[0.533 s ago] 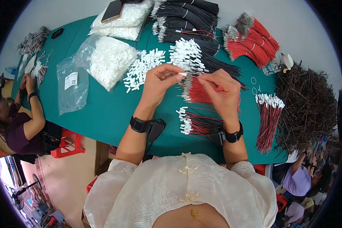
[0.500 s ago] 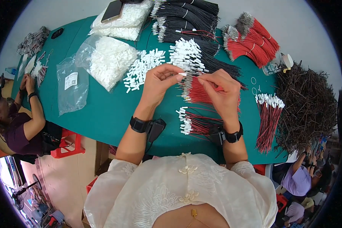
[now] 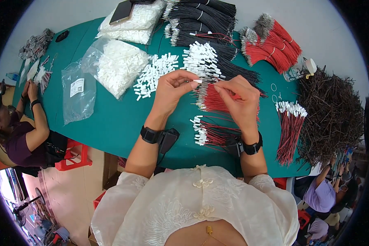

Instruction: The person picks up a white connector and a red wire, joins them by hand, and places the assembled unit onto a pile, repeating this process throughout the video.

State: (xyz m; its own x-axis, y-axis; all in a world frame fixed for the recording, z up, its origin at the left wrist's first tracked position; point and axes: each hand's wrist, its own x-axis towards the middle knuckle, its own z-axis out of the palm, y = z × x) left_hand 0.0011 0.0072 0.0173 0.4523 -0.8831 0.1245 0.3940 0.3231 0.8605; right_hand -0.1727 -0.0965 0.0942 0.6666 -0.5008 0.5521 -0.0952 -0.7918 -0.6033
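In the head view, your left hand (image 3: pixel 172 86) has a narrow grip, thumb and forefinger pinching a small white connector (image 3: pixel 198 81) above the green table (image 3: pixel 123 131). Your right hand (image 3: pixel 241 94) faces it, its grip likewise drawn to a fingertip pinch on what looks like a thin wire (image 3: pixel 212 83), though its end is too small to make out. The connector and the right fingertips are near each other, with a small gap between. To work well here, pinch the connector by its sides and leave the end that faces the wire uncovered; hold the wire close behind its tip, since such a thin strand probably bends if gripped far back. Line both up along one axis before any pressure, and press straight and gently. Steady wrists should help. Below your hands, red wires (image 3: pixel 219 101) lie in a bunch, and nearer you is a group of white-tipped wires (image 3: pixel 211 130); mind that the held strand doesn't snag on them. Loose white connectors (image 3: pixel 156 71) lie in a pile beyond your left hand, beside a clear bag of white pieces (image 3: pixel 121 65).
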